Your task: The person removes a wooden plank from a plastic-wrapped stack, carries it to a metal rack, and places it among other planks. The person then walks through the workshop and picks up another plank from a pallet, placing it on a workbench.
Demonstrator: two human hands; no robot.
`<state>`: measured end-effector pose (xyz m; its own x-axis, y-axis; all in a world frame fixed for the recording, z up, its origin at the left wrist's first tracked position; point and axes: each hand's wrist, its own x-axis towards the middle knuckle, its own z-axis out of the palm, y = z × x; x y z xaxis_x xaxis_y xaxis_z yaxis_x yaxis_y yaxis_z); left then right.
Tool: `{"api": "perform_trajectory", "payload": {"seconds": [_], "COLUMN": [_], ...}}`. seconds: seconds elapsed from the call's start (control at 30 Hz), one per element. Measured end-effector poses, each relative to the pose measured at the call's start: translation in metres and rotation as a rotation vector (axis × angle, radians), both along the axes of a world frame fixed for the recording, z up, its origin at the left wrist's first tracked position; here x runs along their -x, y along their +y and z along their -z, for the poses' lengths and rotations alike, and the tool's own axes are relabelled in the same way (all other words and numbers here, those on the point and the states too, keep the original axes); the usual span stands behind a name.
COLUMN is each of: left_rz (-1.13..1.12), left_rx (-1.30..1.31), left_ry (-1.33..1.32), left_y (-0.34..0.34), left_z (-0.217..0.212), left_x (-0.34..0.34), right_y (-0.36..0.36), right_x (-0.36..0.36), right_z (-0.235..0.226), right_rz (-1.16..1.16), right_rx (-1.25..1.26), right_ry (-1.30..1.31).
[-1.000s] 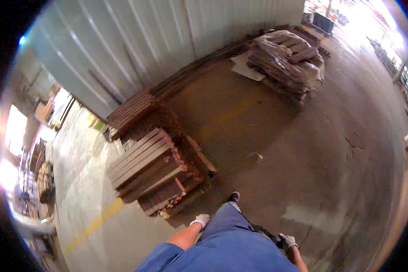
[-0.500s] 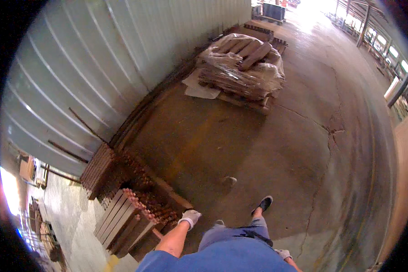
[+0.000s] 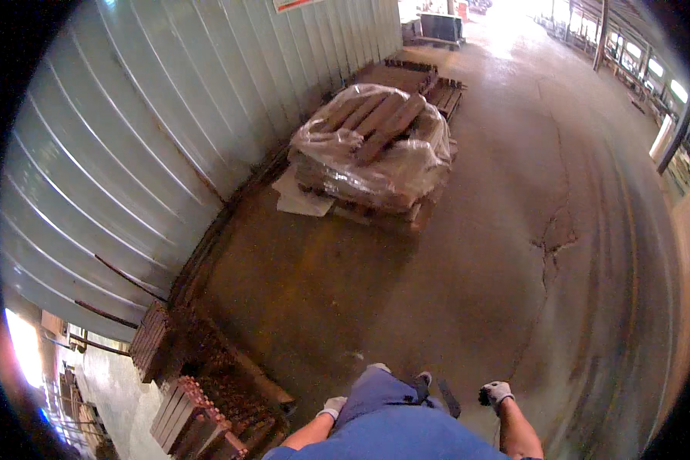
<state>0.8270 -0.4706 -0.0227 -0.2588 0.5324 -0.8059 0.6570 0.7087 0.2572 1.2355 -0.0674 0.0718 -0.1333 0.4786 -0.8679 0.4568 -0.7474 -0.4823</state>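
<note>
There are two gloved hands (image 3: 334,408) (image 3: 497,393), two board stacks (image 3: 175,414) at near left, two thin rods (image 3: 130,278) at left, one plastic-wrapped load (image 3: 383,178) farther off and one sign (image 3: 293,4).

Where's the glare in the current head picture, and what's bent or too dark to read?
Head view throughout: glare bleaches the aisle's far end; plastic wrap glints; the ridged wall looks bowed; corners go black; the board pile at lower left is partly shaded; dark detail at the right hand is unclear.

The cracked floor (image 3: 468,307) carries a plastic-draped board stack (image 3: 376,172), a pale sheet (image 3: 300,199) and brown planks (image 3: 175,412).
</note>
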Motion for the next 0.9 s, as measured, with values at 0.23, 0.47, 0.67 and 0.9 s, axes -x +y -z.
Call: {"api": "perform_trajectory", "payload": {"seconds": [0.23,0.47,0.67,0.9], "left_rz": [-0.204,0.251,0.016,-0.377], "left_rx": [-0.003,0.181,0.105,-0.344], "left_ry": [-0.092,-0.089,-0.080,-0.067], "left_y": [0.202,0.341,0.574,0.836], "left_z": [-0.100,0.005,-0.104,-0.096], "left_x": [0.043,0.092,0.171,0.254], "right_y": [0.200,0.268,0.281,0.411], "right_x": [0.025,0.014,0.025,0.061], "right_z": [0.051,0.071,0.003,0.019], "right_rz": [-0.126,-1.075,-1.148,-1.178], "right_rx": [-0.240,-0.332,-0.296,-0.170], "right_ry": [0.071,-0.509,-0.371,-0.478]}}
